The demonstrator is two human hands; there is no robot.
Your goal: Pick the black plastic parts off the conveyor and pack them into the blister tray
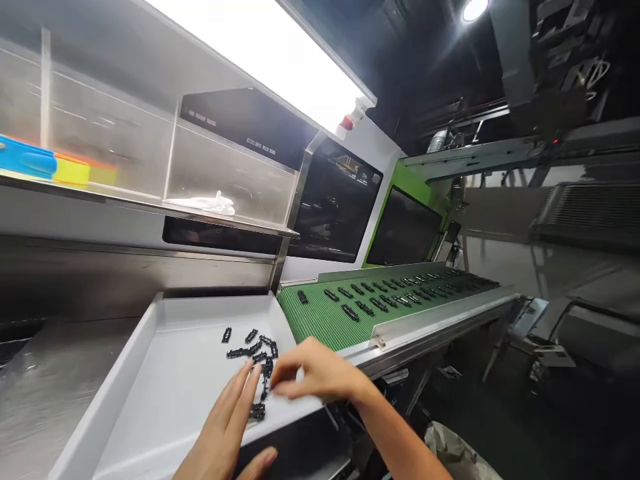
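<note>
Several small black plastic parts (253, 336) lie in a loose cluster in a white tray (175, 360) at the end of a conveyor. My left hand (223, 420) is open over the tray's front, its fingers stretched out beside the cluster and its thumb apart. From the right, my right hand (315, 373) reaches over the tray's edge with curled fingers. Its thumb and fingertips come close together beside the black parts. The fingertips are slightly blurred, and whatever may be between them is hidden.
A green conveyor belt (320, 327) carries more black parts in rows and meets the tray's right side. Above the tray runs a metal shelf (260, 225) holding a white glove (205, 203) and blue and yellow items. A pale bag (457, 453) stands below right.
</note>
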